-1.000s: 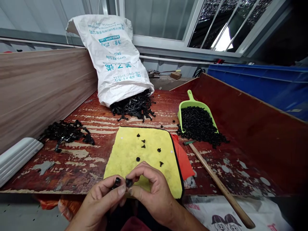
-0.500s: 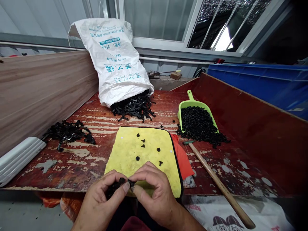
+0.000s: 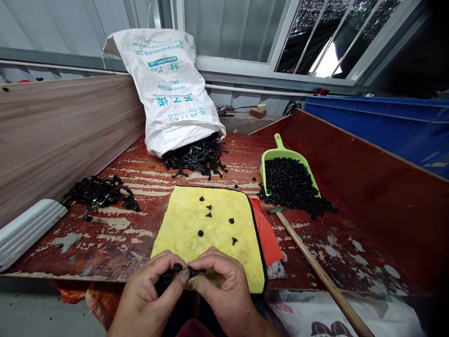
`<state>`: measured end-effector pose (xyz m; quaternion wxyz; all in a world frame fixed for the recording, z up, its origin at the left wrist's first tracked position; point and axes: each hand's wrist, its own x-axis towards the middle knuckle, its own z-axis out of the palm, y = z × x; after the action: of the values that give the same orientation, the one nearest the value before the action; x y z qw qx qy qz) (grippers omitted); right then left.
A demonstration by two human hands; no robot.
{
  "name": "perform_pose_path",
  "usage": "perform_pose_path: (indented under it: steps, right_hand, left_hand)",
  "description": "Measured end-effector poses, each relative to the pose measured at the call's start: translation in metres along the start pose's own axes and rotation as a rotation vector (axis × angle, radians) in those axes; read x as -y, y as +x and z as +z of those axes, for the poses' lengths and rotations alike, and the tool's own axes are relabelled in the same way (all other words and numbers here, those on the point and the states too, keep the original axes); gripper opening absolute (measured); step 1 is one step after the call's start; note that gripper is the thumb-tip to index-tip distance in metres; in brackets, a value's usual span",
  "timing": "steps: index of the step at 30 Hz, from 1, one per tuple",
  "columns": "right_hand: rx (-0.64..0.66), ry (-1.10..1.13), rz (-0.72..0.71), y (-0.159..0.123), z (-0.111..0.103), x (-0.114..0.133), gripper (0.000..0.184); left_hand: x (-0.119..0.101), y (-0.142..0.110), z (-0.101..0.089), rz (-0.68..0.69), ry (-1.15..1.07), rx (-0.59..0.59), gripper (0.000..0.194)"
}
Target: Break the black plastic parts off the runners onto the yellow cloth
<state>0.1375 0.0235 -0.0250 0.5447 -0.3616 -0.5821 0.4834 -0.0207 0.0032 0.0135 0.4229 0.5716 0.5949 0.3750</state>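
Note:
Close to the table's front edge, my left hand [image 3: 149,295] is closed around several black plastic parts [image 3: 167,278]; its thumb and fingers hide most of them. My right hand [image 3: 228,290] pinches a small black plastic piece [image 3: 191,271] against the end of those parts, so the fingertips of both hands nearly meet. Beneath and beyond the hands lies a yellow cloth [image 3: 182,217] with a black edge. Scattered on it are several small black plug-like pieces, among them a round one [image 3: 200,233] and one lying on its side [image 3: 234,241].
A white sack [image 3: 171,93] spills black parts [image 3: 196,157] at the back. Another black heap [image 3: 98,194] lies left. At right, a green dustpan [image 3: 279,150] holds small black pieces [image 3: 291,182], near a wooden-handled hammer [image 3: 315,262]. Boards [image 3: 70,121] wall the sides.
Both hands sit slightly lower, and the right fingers have closed nearer to the left fingertips around the small piece. The view has shifted a little; the cloth pieces stay in place.

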Motion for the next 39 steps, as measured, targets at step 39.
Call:
perform_pose_path:
  steps: [39]
  right_hand:
    - [0.341, -0.040, 0.525, 0.015, -0.011, 0.022, 0.009]
  left_hand:
    - [0.006, 0.008, -0.012, 0.622, 0.660, -0.043, 0.018]
